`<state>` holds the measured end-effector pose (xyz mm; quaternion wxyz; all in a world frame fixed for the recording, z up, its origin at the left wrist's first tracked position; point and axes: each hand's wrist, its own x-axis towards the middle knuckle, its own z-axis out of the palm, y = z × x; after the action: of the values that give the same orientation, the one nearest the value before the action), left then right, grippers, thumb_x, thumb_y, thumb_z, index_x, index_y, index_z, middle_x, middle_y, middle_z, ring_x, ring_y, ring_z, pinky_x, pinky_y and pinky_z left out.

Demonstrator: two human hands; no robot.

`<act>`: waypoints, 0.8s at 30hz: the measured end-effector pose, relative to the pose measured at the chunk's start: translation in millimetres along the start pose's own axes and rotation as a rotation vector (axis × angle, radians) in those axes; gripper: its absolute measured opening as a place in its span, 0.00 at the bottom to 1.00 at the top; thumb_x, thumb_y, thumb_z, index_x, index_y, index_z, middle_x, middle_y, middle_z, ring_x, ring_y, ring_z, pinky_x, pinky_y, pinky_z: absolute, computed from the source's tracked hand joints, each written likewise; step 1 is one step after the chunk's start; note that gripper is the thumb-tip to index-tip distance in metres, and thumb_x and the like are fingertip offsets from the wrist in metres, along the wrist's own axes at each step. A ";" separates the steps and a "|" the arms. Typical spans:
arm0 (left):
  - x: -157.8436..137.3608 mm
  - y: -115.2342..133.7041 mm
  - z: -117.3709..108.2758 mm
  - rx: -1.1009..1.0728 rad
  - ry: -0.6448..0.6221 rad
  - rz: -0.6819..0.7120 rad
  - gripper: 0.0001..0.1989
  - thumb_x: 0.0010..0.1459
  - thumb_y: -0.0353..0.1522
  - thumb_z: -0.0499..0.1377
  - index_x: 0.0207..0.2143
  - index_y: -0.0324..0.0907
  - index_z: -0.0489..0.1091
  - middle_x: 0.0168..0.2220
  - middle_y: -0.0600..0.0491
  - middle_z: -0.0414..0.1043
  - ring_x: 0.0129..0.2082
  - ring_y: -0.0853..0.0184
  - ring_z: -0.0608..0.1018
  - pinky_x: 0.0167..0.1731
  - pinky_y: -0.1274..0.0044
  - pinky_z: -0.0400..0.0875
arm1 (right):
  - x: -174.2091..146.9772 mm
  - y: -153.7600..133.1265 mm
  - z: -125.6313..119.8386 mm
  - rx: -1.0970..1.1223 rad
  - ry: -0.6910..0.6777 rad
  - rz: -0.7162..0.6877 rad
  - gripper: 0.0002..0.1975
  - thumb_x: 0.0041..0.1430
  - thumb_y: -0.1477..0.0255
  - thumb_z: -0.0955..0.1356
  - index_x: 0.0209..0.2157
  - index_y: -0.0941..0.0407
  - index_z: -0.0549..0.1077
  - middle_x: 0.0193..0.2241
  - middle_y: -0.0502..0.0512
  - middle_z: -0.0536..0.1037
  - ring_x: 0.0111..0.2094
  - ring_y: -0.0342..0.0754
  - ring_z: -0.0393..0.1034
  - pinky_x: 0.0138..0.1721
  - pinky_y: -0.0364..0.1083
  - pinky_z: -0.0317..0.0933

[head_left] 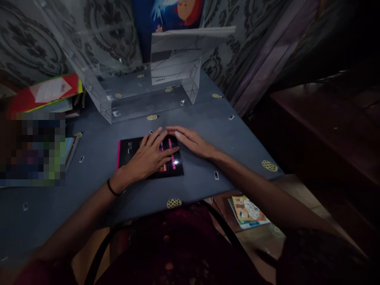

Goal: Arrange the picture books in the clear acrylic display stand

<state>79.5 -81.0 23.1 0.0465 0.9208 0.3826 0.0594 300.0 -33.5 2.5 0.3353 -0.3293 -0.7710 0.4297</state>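
A thin black book point(130, 149) with a pink spine and pink lettering lies flat on the table. Across its cover rests my left hand point(148, 156), palm down with the fingers spread. My right hand point(194, 143) is at the book's far right corner, fingers stretched out and held together, its fingertips close to those of the left. Whether the right fingertips touch the cover or the table beside it, I cannot tell. Part of the cover print is hidden under my left hand.
A clear acrylic stand point(148, 103) stands behind the book, with a white printed sheet point(169, 67) upright at its right. Red and yellow books point(44, 93) are stacked at the left. The blue patterned tablecloth point(204, 190) ends near my body. A booklet point(247, 209) lies below, at right.
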 end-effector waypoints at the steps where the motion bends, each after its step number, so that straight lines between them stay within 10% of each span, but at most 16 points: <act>1: -3.0 2.6 -1.4 -0.008 -0.017 0.016 0.21 0.71 0.39 0.53 0.64 0.58 0.65 0.74 0.52 0.43 0.74 0.47 0.45 0.67 0.47 0.49 | -0.3 -0.2 0.1 -0.018 0.005 0.003 0.24 0.72 0.56 0.58 0.60 0.51 0.71 0.60 0.56 0.74 0.61 0.53 0.68 0.65 0.59 0.58; 12: -40.5 24.9 1.2 -0.054 -0.061 0.105 0.24 0.70 0.38 0.54 0.65 0.67 0.60 0.74 0.56 0.46 0.73 0.48 0.49 0.67 0.46 0.50 | -3.7 -2.4 5.3 -0.110 0.003 0.011 0.25 0.73 0.54 0.57 0.59 0.50 0.71 0.58 0.55 0.76 0.60 0.55 0.69 0.63 0.61 0.60; 24: -116.0 30.8 8.1 0.156 0.047 -0.142 0.28 0.67 0.45 0.57 0.67 0.65 0.57 0.73 0.49 0.50 0.72 0.47 0.54 0.66 0.49 0.52 | -9.1 11.3 13.0 -0.422 -0.063 -0.096 0.23 0.69 0.58 0.64 0.62 0.48 0.67 0.62 0.57 0.72 0.64 0.58 0.65 0.67 0.69 0.52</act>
<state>21.0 -185.3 10.6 -0.0299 0.8905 0.4515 0.0474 297.2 -41.9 -14.9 0.2549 -0.3417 -0.8687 0.2523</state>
